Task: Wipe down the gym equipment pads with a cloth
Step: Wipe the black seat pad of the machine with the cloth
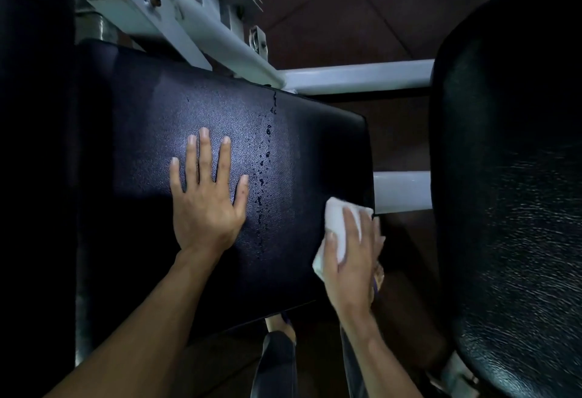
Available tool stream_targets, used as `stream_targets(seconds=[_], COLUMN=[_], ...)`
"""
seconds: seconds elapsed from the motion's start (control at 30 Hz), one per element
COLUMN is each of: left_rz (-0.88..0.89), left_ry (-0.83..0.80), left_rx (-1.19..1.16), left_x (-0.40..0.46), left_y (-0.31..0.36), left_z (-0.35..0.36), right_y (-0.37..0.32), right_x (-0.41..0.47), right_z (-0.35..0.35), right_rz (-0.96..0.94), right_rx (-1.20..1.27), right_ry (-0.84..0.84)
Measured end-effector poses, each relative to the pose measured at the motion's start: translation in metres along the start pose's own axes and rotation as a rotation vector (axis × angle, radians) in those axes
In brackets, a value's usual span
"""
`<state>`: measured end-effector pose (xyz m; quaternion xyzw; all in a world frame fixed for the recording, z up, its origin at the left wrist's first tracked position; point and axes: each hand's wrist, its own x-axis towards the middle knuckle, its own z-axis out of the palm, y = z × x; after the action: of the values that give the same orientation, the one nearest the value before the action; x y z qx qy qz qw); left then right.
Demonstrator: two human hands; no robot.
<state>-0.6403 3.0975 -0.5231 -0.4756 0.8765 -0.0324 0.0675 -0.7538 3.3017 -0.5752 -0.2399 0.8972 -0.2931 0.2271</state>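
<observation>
A black padded bench pad [302,152] fills the middle of the view, with a streak of water droplets [264,174] running down it. My left hand [208,196] lies flat on the pad, fingers spread, holding nothing. My right hand [352,259] presses a folded white cloth [335,224] against the pad's right edge, near its corner. A second black pad [516,177] stands at the right.
White metal frame tubes [356,78] run behind and to the right of the pad, and one short tube [401,191] sits just right of the cloth. Another dark pad [34,114] borders the left. Brown floor tiles [362,4] and my foot [280,325] show below.
</observation>
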Motion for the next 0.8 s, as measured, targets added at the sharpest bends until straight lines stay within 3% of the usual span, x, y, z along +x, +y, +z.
stream_targets(seconds=[0.2, 0.33, 0.5, 0.63, 0.8], left_rz=[0.0, -0.006, -0.004, -0.001, -0.006], left_ry=[0.005, 0.005, 0.021, 0.027, 0.024], left_rx=[0.036, 0.017, -0.011, 0.024, 0.026], left_x=[0.0, -0.001, -0.001, -0.001, -0.002], left_y=[0.001, 0.002, 0.001, -0.001, 0.001], left_z=[0.002, 0.0, 0.0, 0.0, 0.001], right_y=[-0.073, -0.114, -0.06, -0.005, -0.015], right_x=[0.136, 0.136, 0.022, -0.017, 0.045], right_z=[0.024, 0.039, 0.025, 0.005, 0.001], right_rz=[-0.034, -0.238, -0.484, -0.397, -0.062], right_rx=[0.013, -0.011, -0.031, -0.042, 0.067], right_ry=[0.235, 0.137, -0.119, -0.1, 0.07])
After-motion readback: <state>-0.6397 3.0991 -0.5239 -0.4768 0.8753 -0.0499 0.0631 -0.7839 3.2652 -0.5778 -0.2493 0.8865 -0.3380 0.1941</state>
